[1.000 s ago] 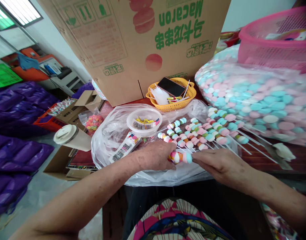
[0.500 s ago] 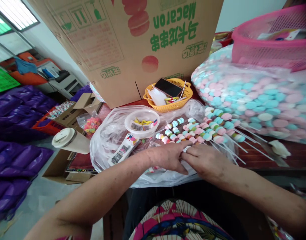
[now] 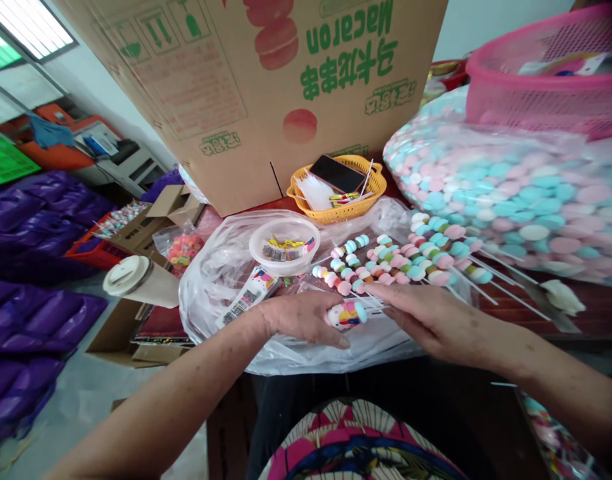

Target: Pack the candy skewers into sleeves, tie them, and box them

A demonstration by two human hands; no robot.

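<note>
I'm looking at the big cardboard box filling twelve o'clock, and the huge bag of pastel candies bulging at two o'clock under a pink basket. The crinkled plastic sheet is spreading across the centre, carrying the row of finished candy skewers at one o'clock. The left hand is curling shut around the candy end of one candy skewer, dead centre. The right hand is pinching its stick end, fingers closed. The white bowl is sitting at eleven o'clock.
</note>
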